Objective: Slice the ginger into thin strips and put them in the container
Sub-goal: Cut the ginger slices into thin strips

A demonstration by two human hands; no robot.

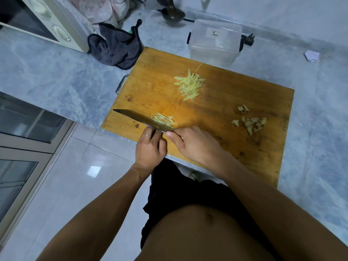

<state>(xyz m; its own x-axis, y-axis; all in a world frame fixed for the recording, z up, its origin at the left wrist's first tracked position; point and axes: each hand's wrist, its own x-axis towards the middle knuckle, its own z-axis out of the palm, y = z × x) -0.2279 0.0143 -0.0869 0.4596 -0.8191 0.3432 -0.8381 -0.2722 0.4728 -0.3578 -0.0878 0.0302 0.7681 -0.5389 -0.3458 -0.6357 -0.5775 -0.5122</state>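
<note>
Left hand (150,147) hiding cleaver (139,118) handle, fingers unclear

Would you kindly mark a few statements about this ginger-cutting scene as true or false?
1. Pale ginger strips lie on the flat of the steel cleaver blade. True.
2. The clear plastic container already holds a heap of strips. False: a loose pile of ginger strips still lies on the wooden cutting board.
3. The left hand grips the cleaver's handle end. True.
4. Brown ginger peel scraps sit on the board's left side. False: they are on its right.
5. The right hand rests on the dark cloth. False: it is at the blade.
</note>
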